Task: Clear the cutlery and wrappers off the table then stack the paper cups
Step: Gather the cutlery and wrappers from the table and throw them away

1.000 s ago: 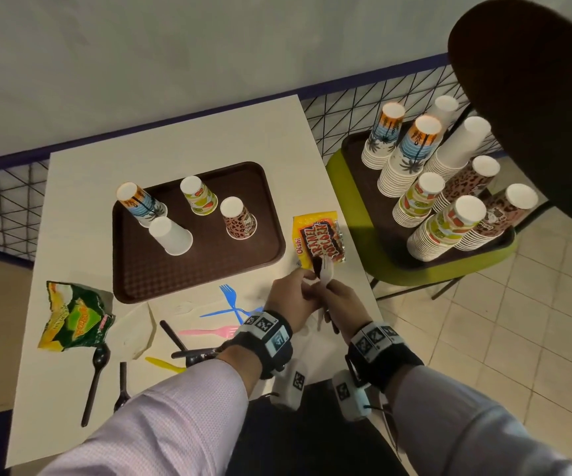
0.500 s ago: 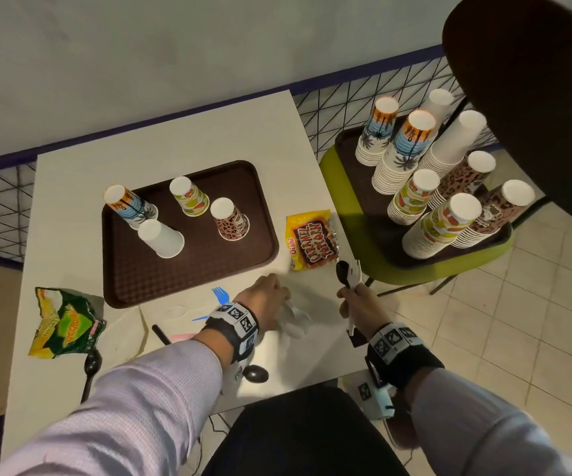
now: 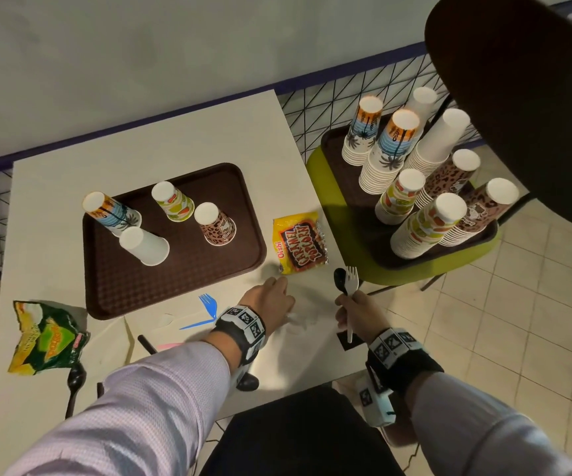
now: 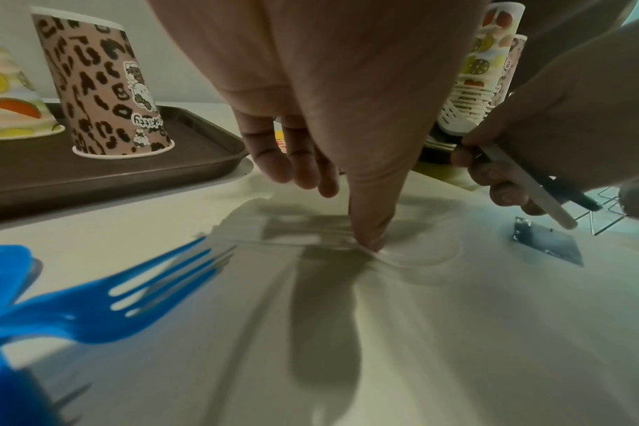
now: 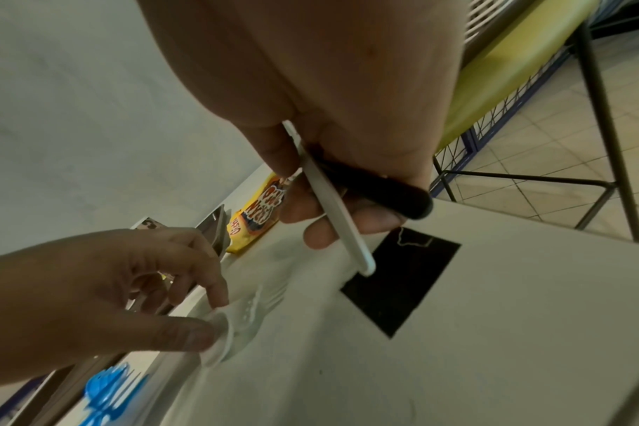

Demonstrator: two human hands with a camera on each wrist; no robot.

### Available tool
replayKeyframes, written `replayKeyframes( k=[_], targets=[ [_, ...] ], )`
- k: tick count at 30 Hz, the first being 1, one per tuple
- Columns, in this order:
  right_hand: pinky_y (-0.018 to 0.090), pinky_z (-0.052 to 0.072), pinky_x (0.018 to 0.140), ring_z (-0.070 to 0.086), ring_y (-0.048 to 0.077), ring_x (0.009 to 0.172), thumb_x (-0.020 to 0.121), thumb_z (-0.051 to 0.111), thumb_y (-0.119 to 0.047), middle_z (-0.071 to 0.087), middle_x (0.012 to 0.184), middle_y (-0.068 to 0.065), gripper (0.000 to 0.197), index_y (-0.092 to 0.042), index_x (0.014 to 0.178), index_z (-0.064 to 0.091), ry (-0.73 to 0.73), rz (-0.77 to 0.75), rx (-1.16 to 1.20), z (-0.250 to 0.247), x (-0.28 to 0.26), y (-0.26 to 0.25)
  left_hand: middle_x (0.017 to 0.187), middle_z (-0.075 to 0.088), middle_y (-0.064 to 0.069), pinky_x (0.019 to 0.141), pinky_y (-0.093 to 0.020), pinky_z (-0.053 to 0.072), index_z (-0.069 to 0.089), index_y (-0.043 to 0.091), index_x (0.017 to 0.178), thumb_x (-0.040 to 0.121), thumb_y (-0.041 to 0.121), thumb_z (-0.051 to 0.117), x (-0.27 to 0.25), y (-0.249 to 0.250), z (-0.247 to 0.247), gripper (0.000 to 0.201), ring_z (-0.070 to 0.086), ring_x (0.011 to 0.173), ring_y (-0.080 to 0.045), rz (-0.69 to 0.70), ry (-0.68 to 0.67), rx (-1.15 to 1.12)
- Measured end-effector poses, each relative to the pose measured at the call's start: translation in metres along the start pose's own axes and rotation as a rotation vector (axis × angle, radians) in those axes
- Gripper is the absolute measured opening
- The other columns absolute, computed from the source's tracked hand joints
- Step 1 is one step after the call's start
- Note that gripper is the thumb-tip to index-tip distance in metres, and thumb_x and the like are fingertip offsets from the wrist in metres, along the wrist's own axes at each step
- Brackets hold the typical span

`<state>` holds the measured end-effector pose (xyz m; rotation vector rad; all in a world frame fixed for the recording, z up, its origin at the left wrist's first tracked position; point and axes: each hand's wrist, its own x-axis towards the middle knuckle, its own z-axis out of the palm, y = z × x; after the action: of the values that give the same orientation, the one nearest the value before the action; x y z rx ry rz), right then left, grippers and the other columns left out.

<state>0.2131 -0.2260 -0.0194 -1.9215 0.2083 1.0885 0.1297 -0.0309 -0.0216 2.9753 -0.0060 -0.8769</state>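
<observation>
The right hand [image 3: 358, 312] grips 2 pieces of cutlery upright at the table's right edge — a white fork [image 3: 350, 293] and a black spoon [image 3: 340, 279], fingers curled round both handles. The left hand [image 3: 271, 298] reaches down to the table [image 3: 181, 139], thumb and fingertip pinching a clear plastic piece [image 5: 238, 325] that lies flat on the surface; it is too see-through to name. Just left of it lies a blue fork [image 3: 208, 305]. Beyond the hands sits a yellow popcorn wrapper [image 3: 300, 247]; a green wrapper [image 3: 46, 338] lies at the near left. 4 upturned paper cups [image 3: 214, 223] stand on the brown tray [image 3: 174, 280].
</observation>
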Motion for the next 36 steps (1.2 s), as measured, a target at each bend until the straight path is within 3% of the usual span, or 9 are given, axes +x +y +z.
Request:
replayKeyframes(
  k=[7, 15, 20, 24, 27, 29, 32, 34, 36],
  targets=[
    [0.029, 0.049, 0.060, 0.056, 0.021, 0.058, 0.106, 0.042, -0.009, 0.060, 0.073, 0.012, 0.017, 0.002, 0.105, 0.056, 0.031, 0.017, 0.114, -0.006, 0.003, 0.001, 0.121, 0.057, -0.004, 0.093, -0.036, 0.045, 0.061, 0.018, 0.117, 0.101, 0.033, 0.047, 0.010, 0.002, 0.009, 0.026, 0.052, 0.116, -0.027, 0.077, 0.080, -0.046],
    [0.030, 0.036, 0.055, 0.040, 0.015, 0.057, 0.102, 0.049, -0.009, 0.044, 0.072, 0.004, 0.009, -0.006, 0.098, 0.056, 0.026, -0.029, 0.329, -0.006, 0.007, 0.001, 0.096, 0.064, -0.004, 0.075, -0.035, 0.051, 0.062, 0.015, 0.097, 0.096, 0.031, 0.063, 0.010, 0.006, -0.014, 0.016, 0.061, 0.082, -0.023, -0.119, 0.429, -0.710],
    [0.031, 0.037, 0.054, 0.040, 0.014, 0.056, 0.097, 0.054, -0.005, 0.045, 0.077, 0.004, 0.008, -0.005, 0.105, 0.053, -0.052, -0.130, 0.417, 0.005, 0.008, -0.013, 0.101, 0.072, 0.002, 0.080, -0.029, 0.055, 0.060, 0.022, 0.126, 0.093, 0.034, 0.067, 0.019, 0.014, -0.038, 0.036, 0.068, 0.088, -0.017, -0.213, 0.459, -1.006],
    [0.035, 0.030, 0.051, 0.043, 0.015, 0.048, 0.085, 0.063, -0.034, 0.044, 0.071, 0.005, 0.036, -0.008, 0.105, 0.049, -0.140, -0.198, 0.450, 0.011, 0.007, -0.022, 0.096, 0.076, -0.002, 0.074, -0.035, 0.062, 0.057, 0.021, 0.127, 0.095, 0.034, 0.068, 0.020, 0.023, -0.050, 0.036, 0.075, 0.076, -0.016, -0.176, 0.447, -1.156],
    [0.034, 0.038, 0.051, 0.051, 0.027, 0.059, 0.086, 0.060, -0.049, 0.054, 0.081, 0.015, 0.060, 0.002, 0.115, 0.051, -0.180, -0.245, 0.440, 0.015, 0.005, -0.027, 0.089, 0.077, -0.003, 0.074, -0.042, 0.064, 0.058, 0.019, 0.122, 0.098, 0.036, 0.064, 0.021, 0.029, -0.054, 0.030, 0.076, 0.070, -0.017, -0.179, 0.405, -1.242],
    [0.031, 0.042, 0.054, 0.054, 0.019, 0.060, 0.091, 0.053, -0.051, 0.057, 0.085, 0.014, 0.062, 0.001, 0.127, 0.050, -0.217, -0.260, 0.435, 0.016, 0.002, -0.029, 0.092, 0.078, -0.004, 0.076, -0.047, 0.064, 0.059, 0.019, 0.119, 0.099, 0.040, 0.061, 0.024, 0.031, -0.053, 0.030, 0.077, 0.075, -0.020, -0.192, 0.387, -1.257],
    [0.029, 0.038, 0.044, 0.045, 0.018, 0.049, 0.098, 0.044, -0.053, 0.061, 0.090, 0.018, 0.058, -0.005, 0.129, 0.049, -0.317, -0.280, 0.472, 0.016, -0.001, -0.030, 0.098, 0.078, -0.004, 0.080, -0.045, 0.063, 0.063, 0.019, 0.117, 0.099, 0.043, 0.059, 0.024, 0.032, -0.054, 0.030, 0.076, 0.081, -0.020, -0.211, 0.392, -1.213],
    [0.028, 0.031, 0.044, 0.039, 0.016, 0.044, 0.101, 0.039, -0.058, 0.063, 0.086, 0.016, 0.057, -0.006, 0.121, 0.051, -0.304, -0.231, 0.438, 0.015, 0.001, -0.028, 0.096, 0.077, -0.003, 0.079, -0.042, 0.063, 0.067, 0.019, 0.111, 0.098, 0.044, 0.060, 0.023, 0.033, -0.057, 0.030, 0.076, 0.082, -0.019, -0.211, 0.403, -1.175],
    [0.029, 0.026, 0.049, 0.033, 0.014, 0.045, 0.104, 0.036, -0.058, 0.052, 0.068, 0.004, 0.054, -0.007, 0.106, 0.053, -0.270, -0.182, 0.403, 0.014, 0.000, -0.026, 0.091, 0.077, -0.002, 0.076, -0.039, 0.063, 0.068, 0.018, 0.107, 0.097, 0.046, 0.060, 0.022, 0.033, -0.059, 0.031, 0.075, 0.078, -0.018, -0.219, 0.438, -1.120]
  ],
)
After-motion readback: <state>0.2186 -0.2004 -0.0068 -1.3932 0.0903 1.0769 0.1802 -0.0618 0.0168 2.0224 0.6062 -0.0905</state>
